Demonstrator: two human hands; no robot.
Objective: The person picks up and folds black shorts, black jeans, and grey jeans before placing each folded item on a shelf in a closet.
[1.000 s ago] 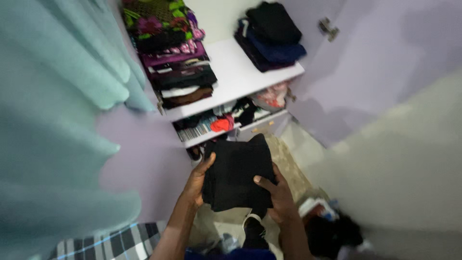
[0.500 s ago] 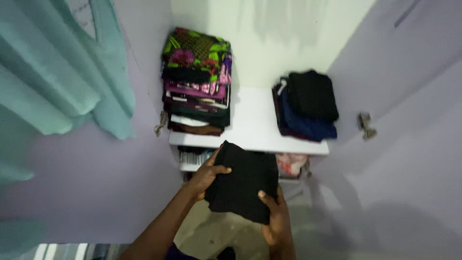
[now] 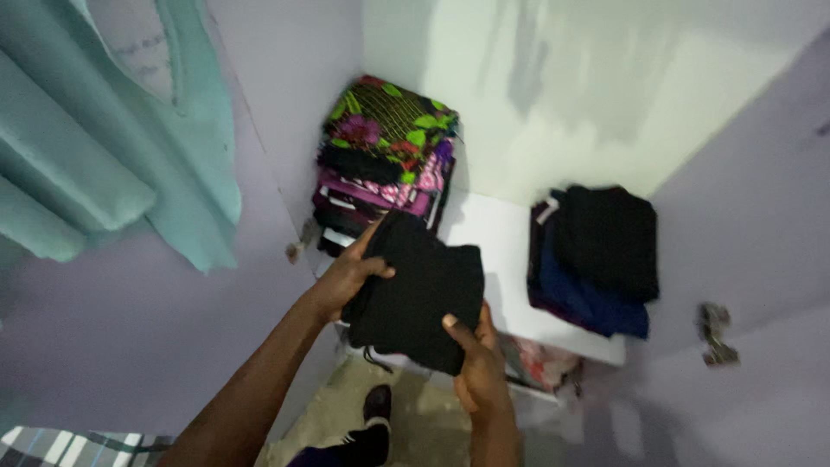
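- The left hand (image 3: 346,278) grips the left edge of the folded black garment (image 3: 415,294), thumb on top.
- The right hand (image 3: 475,367) pinches its lower right corner, thumb on top.
- The garment is held above the white shelf (image 3: 501,251), between the colourful stack (image 3: 385,164) and the dark stack (image 3: 596,255).

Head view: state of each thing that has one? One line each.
Black folded garment: folded, held in the air in front of the shelf.
Left hand: gripping the garment's left edge.
Right hand: gripping its lower right corner.
Colourful stack: folded, piled on the shelf's left.
Dark stack: folded, piled on the right.
White shelf: middle bare.
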